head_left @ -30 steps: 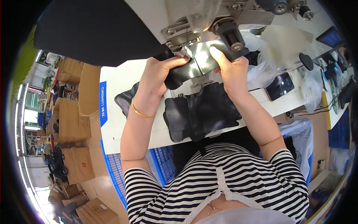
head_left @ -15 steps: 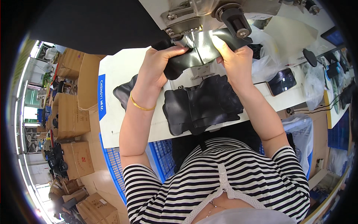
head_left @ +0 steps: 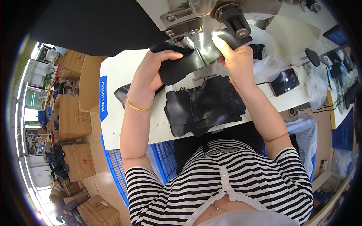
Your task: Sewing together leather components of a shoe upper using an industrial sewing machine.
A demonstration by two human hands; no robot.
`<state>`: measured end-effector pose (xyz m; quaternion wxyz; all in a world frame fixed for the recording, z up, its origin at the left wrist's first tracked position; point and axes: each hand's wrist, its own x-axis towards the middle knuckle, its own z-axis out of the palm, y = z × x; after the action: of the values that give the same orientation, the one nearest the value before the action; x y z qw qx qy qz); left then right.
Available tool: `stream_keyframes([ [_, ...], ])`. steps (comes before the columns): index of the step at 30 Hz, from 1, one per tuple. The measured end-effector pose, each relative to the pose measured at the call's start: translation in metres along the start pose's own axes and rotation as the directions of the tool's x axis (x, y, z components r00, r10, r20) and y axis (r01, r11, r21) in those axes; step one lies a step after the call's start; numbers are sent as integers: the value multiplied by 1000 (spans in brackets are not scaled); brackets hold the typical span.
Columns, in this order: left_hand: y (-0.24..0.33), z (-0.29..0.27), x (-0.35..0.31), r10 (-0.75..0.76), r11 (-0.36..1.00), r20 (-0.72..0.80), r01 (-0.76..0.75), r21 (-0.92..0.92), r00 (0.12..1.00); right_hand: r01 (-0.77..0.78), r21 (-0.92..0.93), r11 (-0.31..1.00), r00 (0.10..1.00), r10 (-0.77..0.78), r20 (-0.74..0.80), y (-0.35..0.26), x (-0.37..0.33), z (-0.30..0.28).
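A shiny black leather-like piece (head_left: 180,67) with a seam down its middle lies under the head of a sewing machine (head_left: 185,27). My left hand (head_left: 154,67) is closed on its left part, thumb on top and the other fingers hidden beneath. On the right part presses the thumb of my right hand (head_left: 240,63), with the fingers tucked under the edge. The machine's head covers the piece's far edge and the needle area. Nearer to me, a stack of similar black pieces (head_left: 205,105) rests on the white table (head_left: 154,128).
Another black piece (head_left: 121,94) lies beside my left wrist. To the right are a phone (head_left: 284,82) and clear plastic bags (head_left: 268,56). Blue baskets (head_left: 164,160) stand below the table's front edge. Cardboard boxes (head_left: 73,116) fill the left side.
My left hand has moved slightly left, and its thumb has drawn back from the machine's foot. The piece's left part is flatter and more spread out. My right hand has barely shifted.
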<state>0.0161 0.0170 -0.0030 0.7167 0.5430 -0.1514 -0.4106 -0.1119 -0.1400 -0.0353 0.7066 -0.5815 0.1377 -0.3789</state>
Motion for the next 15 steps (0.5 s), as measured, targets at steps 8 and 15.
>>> stream_keyframes([
  [8,-53,37,-54,175,985,-199,-170,43,964,18,147,989,996,-30,83,14,-58,-9],
  [15,-84,42,-69,84,942,-152,-129,-309,985,-281,170,944,949,248,192,14,-86,-14],
])
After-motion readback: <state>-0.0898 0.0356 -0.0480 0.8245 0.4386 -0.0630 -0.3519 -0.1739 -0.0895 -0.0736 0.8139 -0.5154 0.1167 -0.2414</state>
